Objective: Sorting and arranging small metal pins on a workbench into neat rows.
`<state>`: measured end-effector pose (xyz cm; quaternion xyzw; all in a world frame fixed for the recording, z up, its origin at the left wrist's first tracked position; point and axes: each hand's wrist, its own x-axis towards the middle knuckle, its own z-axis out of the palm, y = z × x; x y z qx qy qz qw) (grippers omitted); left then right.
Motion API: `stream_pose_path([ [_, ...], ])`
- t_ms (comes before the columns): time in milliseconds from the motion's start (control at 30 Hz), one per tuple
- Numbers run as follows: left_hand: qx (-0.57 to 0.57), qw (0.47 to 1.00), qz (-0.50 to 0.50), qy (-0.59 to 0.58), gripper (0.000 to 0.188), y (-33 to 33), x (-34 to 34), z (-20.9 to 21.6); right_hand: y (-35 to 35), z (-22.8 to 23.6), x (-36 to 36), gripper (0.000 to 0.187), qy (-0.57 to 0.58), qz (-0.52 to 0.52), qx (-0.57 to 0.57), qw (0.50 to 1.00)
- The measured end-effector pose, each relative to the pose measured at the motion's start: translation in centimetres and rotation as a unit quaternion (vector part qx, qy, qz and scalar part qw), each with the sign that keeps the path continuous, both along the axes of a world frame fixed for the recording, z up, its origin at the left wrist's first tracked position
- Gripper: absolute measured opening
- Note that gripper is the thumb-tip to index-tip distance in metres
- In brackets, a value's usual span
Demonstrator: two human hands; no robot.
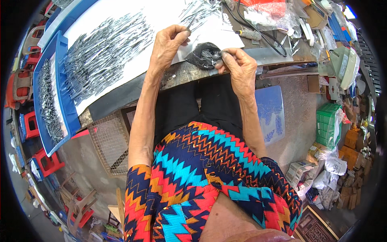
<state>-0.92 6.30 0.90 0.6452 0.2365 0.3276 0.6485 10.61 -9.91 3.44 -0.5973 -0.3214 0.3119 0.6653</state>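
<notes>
My left hand (167,45) is closed in a pinch over the white sheet (161,14), with a thin dark strip (194,21) sticking up from its fingertips. Fingers bent and thumb pressed in, my right hand (240,67) grips the right edge of a small black plastic bag (203,55) at the table's front edge. Slim grey pieces show inside the bag's open mouth. Many similar dark strips (109,48) lie in a wide spread across the sheet to the left, and more (197,9) lie beyond my left hand. Exactly what the strips are cannot be made out.
A blue tray (72,117) of dark pieces stands at the table's left end. At the right lie a black cable (264,34), clear plastic bags and a grey-green lamp-like device (347,66). A blue stool (271,115) is by my right arm; a green crate (328,125) stands beyond.
</notes>
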Motion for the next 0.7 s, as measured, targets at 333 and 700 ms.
stream_pose_path([
  [333, 0.037, 0.995, 0.079, 0.045, 0.020, -1.8, 0.5, -0.3, 0.4, -0.9, -0.4, 0.011, -0.016, -0.022, 0.005, 1.000],
  [700, -0.090, 0.996, 0.001, 0.011, 0.016, -6.2, -2.1, 2.8, 1.4, 0.6, 0.2, 0.014, 0.066, 0.036, 0.058, 0.995],
])
